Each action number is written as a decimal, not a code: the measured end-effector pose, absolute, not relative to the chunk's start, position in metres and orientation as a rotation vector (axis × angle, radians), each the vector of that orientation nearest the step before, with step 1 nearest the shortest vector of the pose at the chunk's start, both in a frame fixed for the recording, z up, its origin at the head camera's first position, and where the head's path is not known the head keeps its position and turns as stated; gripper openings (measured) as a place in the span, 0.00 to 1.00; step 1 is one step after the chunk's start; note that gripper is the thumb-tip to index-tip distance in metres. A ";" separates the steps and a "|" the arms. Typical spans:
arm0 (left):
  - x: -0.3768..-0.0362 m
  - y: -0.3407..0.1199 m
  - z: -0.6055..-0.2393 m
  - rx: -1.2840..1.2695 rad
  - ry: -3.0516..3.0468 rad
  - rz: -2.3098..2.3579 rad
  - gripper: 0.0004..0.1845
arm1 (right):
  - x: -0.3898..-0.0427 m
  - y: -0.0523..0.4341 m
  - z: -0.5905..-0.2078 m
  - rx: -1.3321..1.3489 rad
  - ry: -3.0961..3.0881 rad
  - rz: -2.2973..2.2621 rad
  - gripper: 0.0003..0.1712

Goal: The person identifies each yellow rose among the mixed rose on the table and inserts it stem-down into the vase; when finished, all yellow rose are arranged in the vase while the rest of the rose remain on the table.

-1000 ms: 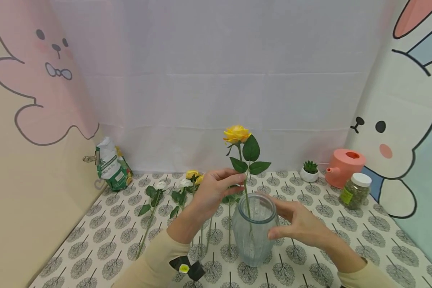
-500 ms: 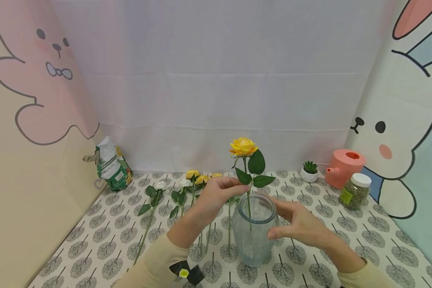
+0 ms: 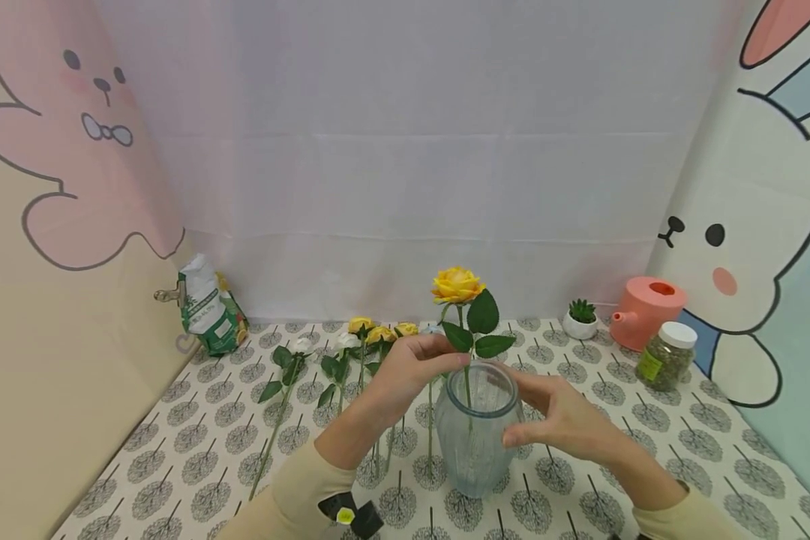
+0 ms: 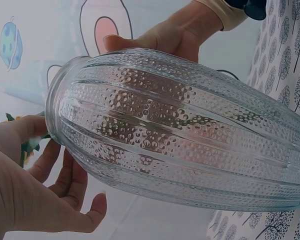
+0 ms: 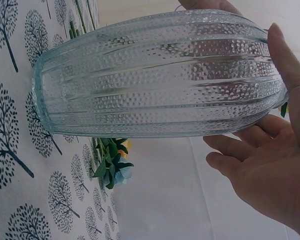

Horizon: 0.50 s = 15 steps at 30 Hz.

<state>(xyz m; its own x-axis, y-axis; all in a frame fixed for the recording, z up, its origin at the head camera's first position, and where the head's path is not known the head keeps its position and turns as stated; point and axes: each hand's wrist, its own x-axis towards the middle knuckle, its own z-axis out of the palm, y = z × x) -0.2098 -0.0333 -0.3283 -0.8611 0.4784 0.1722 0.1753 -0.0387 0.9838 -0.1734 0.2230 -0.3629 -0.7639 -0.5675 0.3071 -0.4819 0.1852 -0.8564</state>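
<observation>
A ribbed clear glass vase (image 3: 474, 442) stands on the tree-patterned tablecloth (image 3: 196, 442) in front of me. A yellow rose (image 3: 456, 285) stands upright with its stem down inside the vase. My left hand (image 3: 412, 367) pinches the stem just below the leaves, at the vase's left rim. My right hand (image 3: 560, 420) holds the vase from the right, thumb on the front wall and fingers round the back. The left wrist view fills with the vase (image 4: 180, 130), my left hand (image 4: 35, 190) at its mouth. In the right wrist view my right hand (image 5: 270, 170) cups the vase (image 5: 160, 75).
Several more roses (image 3: 351, 352) lie on the cloth left of the vase. A green-and-white bag (image 3: 209, 307) leans at the back left. A small potted succulent (image 3: 580, 319), a pink watering can (image 3: 648, 311) and a white-lidded jar (image 3: 667, 358) stand at the back right.
My left hand has lowered the rose, so its stem sits deeper in the vase and the bloom is lower and slightly to the right. The right hand has stayed on the vase.
</observation>
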 end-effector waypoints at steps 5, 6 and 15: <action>-0.209 -0.034 -0.328 0.669 1.996 2.033 0.13 | -0.174 0.223 -0.362 -1.036 2.372 -1.646 0.46; -0.209 -0.034 -0.327 0.671 1.993 2.038 0.15 | -0.174 0.223 -0.362 -1.036 2.375 -1.646 0.46; -0.210 -0.034 -0.329 0.694 2.011 2.065 0.15 | -0.175 0.222 -0.363 -1.070 2.387 -1.645 0.41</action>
